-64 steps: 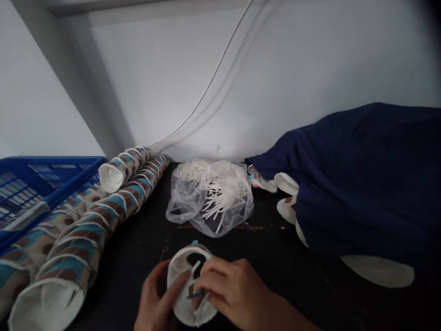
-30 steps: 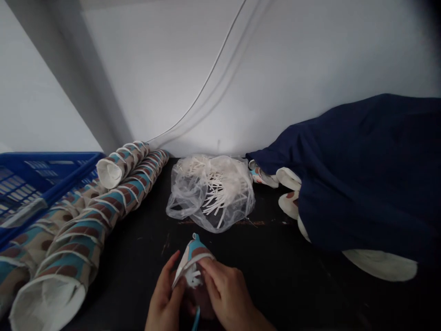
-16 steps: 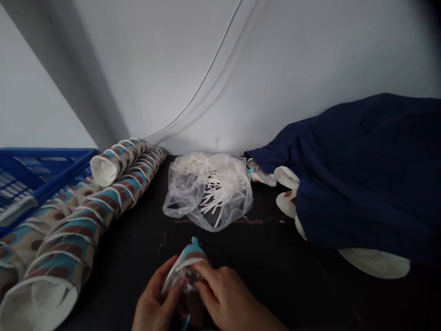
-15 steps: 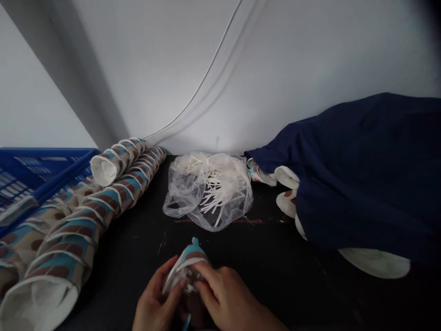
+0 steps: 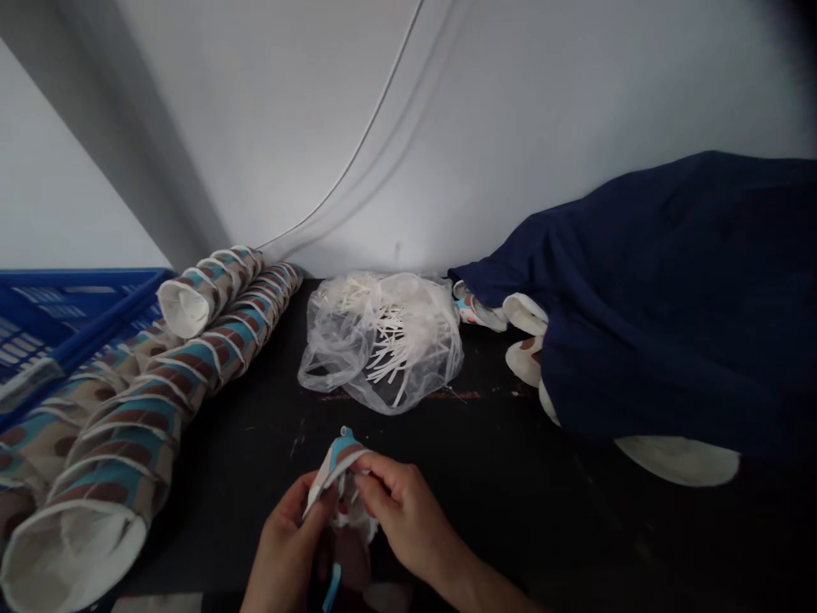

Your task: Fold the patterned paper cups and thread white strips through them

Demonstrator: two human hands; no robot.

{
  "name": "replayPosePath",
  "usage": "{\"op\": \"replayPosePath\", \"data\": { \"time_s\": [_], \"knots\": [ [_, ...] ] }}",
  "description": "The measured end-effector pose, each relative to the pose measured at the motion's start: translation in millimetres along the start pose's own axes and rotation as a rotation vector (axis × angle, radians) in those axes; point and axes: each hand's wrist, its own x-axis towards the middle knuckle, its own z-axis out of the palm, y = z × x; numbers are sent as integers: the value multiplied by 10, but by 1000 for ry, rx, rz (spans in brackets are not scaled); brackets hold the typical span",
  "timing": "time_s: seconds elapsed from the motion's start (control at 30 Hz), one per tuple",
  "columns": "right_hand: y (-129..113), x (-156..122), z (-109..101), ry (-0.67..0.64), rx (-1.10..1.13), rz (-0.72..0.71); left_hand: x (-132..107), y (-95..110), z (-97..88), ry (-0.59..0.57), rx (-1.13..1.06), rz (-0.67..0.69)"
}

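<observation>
Low in the middle of the view, both hands grip a small fabric piece (image 5: pixel 343 455) with blue and brown patches, a white edge and a little blue loop at its top. My left hand (image 5: pixel 287 532) pinches its left edge, thumb inside the opening. My right hand (image 5: pixel 408 515) pinches the right edge between thumb and fingers. White material (image 5: pixel 357 502) shows inside and below the opening. A narrow blue strip (image 5: pixel 332 587) hangs under the piece, between the hands.
Long stacks of nested fabric cones (image 5: pixel 137 426) lie at left beside a blue plastic crate (image 5: pixel 115 306). A clear plastic bag (image 5: pixel 338 349) of short white strips sits by the wall. Dark blue cloth (image 5: pixel 651 315) covers white-edged pieces at right. A white cable (image 5: pixel 363 140) hangs down the wall.
The fabric piece has been turned and its opening spread wider, showing more white material below. Both hands keep hold of it. The whole view has shifted slightly.
</observation>
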Motion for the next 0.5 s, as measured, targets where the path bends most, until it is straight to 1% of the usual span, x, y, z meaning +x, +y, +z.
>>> {"op": "replayPosePath", "data": {
  "time_s": [0.07,0.17,0.33,0.4,0.5],
  "knots": [
    [-35,22,-2,0,21,13,10,19,10,20,-2,-9],
    [-66,1,25,6,24,-16,33,57,27,48,-8,-30],
    [0,-127,104,26,-64,-130,70,99,46,93,-10,48],
    [20,-149,87,12,-170,-181,47,121,48,79,-18,46],
    [-48,-136,-36,-88,-497,-209,-22,152,28,2,-61,32]
  ]
}}
